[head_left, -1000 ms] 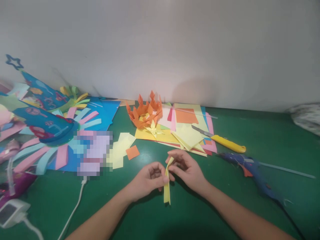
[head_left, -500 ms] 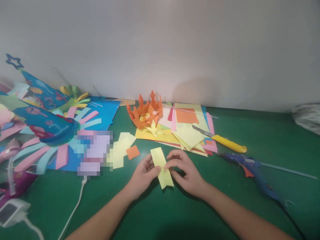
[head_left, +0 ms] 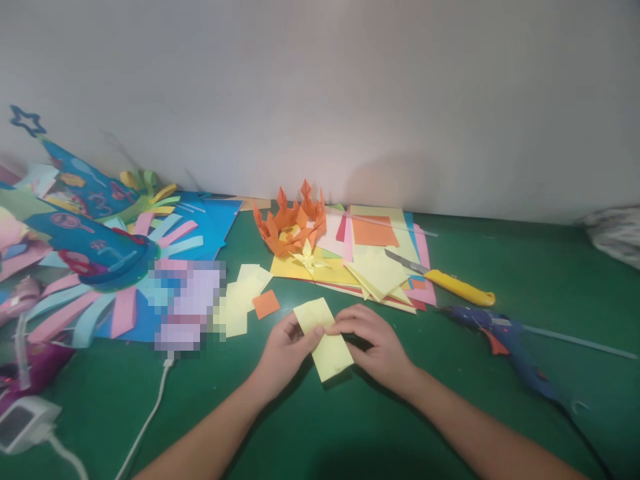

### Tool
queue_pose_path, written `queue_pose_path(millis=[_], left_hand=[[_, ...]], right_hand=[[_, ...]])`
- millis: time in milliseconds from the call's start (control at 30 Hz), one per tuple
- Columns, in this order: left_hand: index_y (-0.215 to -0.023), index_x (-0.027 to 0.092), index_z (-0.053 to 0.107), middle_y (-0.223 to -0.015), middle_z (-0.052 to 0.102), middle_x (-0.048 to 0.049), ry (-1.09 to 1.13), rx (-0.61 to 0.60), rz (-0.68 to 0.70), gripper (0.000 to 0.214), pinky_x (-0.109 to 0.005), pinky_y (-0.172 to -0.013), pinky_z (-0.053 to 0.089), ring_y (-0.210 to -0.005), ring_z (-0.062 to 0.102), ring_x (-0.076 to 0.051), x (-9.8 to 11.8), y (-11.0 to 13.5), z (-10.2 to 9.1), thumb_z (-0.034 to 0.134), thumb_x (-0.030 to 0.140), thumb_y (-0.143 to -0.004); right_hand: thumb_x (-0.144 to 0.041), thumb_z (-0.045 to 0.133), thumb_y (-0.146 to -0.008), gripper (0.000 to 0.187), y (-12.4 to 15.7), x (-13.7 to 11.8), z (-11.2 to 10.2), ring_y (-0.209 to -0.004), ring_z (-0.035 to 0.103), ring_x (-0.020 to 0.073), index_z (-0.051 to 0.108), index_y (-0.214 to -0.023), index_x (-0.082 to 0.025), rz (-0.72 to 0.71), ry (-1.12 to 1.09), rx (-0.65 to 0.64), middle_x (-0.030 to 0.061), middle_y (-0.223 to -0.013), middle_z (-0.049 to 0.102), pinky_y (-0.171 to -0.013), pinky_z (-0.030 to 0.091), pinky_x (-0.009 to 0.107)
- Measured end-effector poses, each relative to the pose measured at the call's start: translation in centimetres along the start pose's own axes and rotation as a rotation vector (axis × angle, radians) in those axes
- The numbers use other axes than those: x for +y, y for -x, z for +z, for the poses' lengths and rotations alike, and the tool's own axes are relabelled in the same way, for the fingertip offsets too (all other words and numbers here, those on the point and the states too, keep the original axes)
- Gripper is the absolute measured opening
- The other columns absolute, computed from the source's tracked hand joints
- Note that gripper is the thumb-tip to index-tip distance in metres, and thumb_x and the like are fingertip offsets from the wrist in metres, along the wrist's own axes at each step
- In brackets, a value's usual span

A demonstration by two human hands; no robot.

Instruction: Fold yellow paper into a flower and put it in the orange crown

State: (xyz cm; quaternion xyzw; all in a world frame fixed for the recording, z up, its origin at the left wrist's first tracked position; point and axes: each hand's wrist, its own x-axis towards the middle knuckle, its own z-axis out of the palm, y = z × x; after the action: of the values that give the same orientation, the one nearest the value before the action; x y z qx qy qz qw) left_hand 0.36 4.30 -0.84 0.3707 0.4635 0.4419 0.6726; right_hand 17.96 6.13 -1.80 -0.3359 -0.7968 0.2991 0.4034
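Observation:
A folded piece of pale yellow paper (head_left: 330, 360) is held over the green table, its long side slanting down to the right. My left hand (head_left: 287, 347) grips its left edge, thumb on top and fingers underneath. From the other side my right hand (head_left: 375, 343) pinches the right edge, index finger close to the left thumb. Just beyond lie a small orange paper square (head_left: 266, 305) and several pale yellow sheets (head_left: 239, 303). A pale yellow folded paper star (head_left: 309, 259) rests in front of an orange paper crown (head_left: 290, 230).
To the right lie a yellow utility knife (head_left: 460, 287), blade exposed, and a blue glue gun (head_left: 515, 353) with its cord. Stacked coloured paper (head_left: 375, 230) lies near the wall. Blue paper cone hats (head_left: 100, 247) and a white cable (head_left: 159, 400) occupy the left.
The yellow paper now shows a wider face, the earlier narrow fold having opened out. My right fingers have drawn together onto its edge; my left hand has barely moved.

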Motion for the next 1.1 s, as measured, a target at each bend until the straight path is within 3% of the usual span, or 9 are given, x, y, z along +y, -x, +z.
queue_pose_path(millis=[267, 500, 700, 800, 900, 1100], left_hand=[[-0.09, 0.015, 0.061, -0.085, 0.066, -0.0025, -0.145, 0.007, 0.103, 0.025, -0.024, -0.07, 0.049, -0.078, 0.06, -0.014, -0.9, -0.2, -0.3, 0.07, 0.027, -0.07], [-0.085, 0.015, 0.062, -0.075, 0.06, -0.0013, -0.249, -0.003, 0.149, 0.019, -0.021, -0.062, 0.045, -0.068, 0.054, -0.012, -1.0, -0.1, -0.3, 0.064, 0.031, -0.075], [-0.077, 0.014, 0.061, -0.066, 0.054, -0.0002, -0.363, -0.032, 0.195, 0.027, -0.02, -0.056, 0.038, -0.06, 0.045, -0.01, -0.5, 0.1, -0.5, 0.053, 0.038, -0.082], [-0.08, 0.014, 0.061, -0.066, 0.053, -0.0004, -0.363, -0.07, 0.23, 0.03, -0.02, -0.055, 0.037, -0.06, 0.045, -0.01, -0.4, 0.4, -0.8, 0.05, 0.042, -0.083], [-0.084, 0.014, 0.06, -0.067, 0.053, 0.0002, -0.379, -0.091, 0.243, 0.029, -0.02, -0.053, 0.036, -0.059, 0.045, -0.01, -0.4, 0.5, -0.9, 0.061, 0.042, -0.076], [-0.072, 0.014, 0.062, -0.064, 0.056, -0.0005, -0.483, 0.059, 0.19, 0.024, -0.019, -0.052, 0.037, -0.056, 0.046, -0.01, -0.8, 0.0, -0.7, 0.061, 0.037, -0.077]], right_hand=[[-0.022, 0.06, -0.082, 0.008, -0.2, -0.3, 0.0, -0.075, 0.06, 0.0164, 0.066, -0.077, -0.022, 0.128, -0.058, 0.028, 0.0035, -0.079, 0.065, -0.069, 0.047, 0.029], [-0.027, 0.066, -0.077, 0.013, -0.1, -0.2, 0.2, -0.069, 0.061, 0.0153, 0.061, -0.068, -0.02, 0.306, -0.165, 0.03, 0.002, -0.075, 0.065, -0.066, 0.047, 0.027], [-0.033, 0.067, -0.074, 0.018, -0.2, -0.4, 0.1, -0.065, 0.059, 0.0141, 0.057, -0.069, -0.019, 0.461, -0.301, 0.02, 0.0004, -0.07, 0.062, -0.061, 0.048, 0.025], [-0.033, 0.068, -0.073, 0.02, -0.2, -0.5, 0.2, -0.064, 0.057, 0.0132, 0.054, -0.07, -0.019, 0.478, -0.32, 0.021, -0.0004, -0.069, 0.059, -0.06, 0.048, 0.025], [-0.033, 0.069, -0.073, 0.021, -0.2, -0.4, 0.3, -0.062, 0.055, 0.0121, 0.052, -0.073, -0.019, 0.459, -0.324, 0.029, -0.0013, -0.069, 0.056, -0.059, 0.048, 0.024], [-0.032, 0.065, -0.076, 0.018, 0.0, -0.2, 0.4, -0.068, 0.056, 0.0131, 0.056, -0.086, -0.02, 0.434, -0.34, 0.017, 0.0001, -0.075, 0.058, -0.063, 0.049, 0.025]])
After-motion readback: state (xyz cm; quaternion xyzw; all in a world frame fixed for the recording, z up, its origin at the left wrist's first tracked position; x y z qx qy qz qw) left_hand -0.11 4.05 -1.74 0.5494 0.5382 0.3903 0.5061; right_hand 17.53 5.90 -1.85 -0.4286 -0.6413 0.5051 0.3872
